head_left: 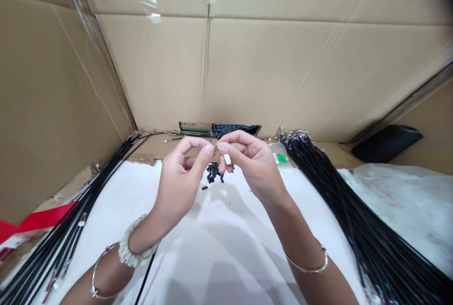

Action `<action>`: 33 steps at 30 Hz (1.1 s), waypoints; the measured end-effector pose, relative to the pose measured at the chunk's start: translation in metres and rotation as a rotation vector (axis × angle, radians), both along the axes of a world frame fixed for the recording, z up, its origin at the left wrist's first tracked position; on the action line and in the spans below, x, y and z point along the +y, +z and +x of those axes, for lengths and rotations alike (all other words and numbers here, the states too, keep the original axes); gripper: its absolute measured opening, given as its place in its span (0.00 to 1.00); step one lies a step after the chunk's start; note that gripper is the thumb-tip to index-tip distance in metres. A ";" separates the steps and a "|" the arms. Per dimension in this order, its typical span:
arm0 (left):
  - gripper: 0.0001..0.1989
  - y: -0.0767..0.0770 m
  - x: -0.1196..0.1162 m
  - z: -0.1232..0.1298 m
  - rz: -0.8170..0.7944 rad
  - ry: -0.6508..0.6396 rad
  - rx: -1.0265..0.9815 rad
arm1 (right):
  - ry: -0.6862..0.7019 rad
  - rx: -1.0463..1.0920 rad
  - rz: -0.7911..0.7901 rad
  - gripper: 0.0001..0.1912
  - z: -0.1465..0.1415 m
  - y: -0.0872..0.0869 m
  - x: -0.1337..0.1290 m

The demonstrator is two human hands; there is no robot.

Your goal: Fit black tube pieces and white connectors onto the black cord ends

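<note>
The fingertips of the left hand (180,175) and right hand (257,168) pinch thin wires (215,150), a small white piece (227,159) at the right thumb, near the far edge of the white table (198,258). The wires are probably light, flexible and easily bent, best gripped close to their ends. Short black pieces (213,173) lie by that edge; black cables (339,196) line the right side.

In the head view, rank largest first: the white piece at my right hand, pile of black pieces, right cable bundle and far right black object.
1. Right cable bundle
2. Black object
3. Pile of black pieces
4. White piece
</note>
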State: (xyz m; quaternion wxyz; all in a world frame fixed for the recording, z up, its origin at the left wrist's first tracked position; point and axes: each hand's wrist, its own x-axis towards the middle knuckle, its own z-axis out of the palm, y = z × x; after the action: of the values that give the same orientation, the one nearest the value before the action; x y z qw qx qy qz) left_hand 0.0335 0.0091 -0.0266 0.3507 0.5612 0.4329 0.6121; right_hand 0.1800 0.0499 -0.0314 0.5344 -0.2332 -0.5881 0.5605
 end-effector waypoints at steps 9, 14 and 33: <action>0.08 0.003 0.001 -0.002 -0.083 -0.023 -0.078 | -0.216 -0.109 0.424 0.04 0.002 -0.003 -0.001; 0.04 0.002 0.002 -0.004 0.027 -0.074 -0.011 | -0.224 -0.111 0.556 0.07 0.004 -0.007 0.005; 0.08 0.005 -0.002 -0.007 0.004 -0.053 0.016 | -0.165 -0.068 0.292 0.03 0.002 -0.005 0.003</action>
State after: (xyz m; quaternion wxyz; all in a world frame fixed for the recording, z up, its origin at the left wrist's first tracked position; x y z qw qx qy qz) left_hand 0.0269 0.0067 -0.0218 0.3622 0.5782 0.4193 0.5990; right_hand 0.1823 0.0531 -0.0363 0.5866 -0.2193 -0.6599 0.4152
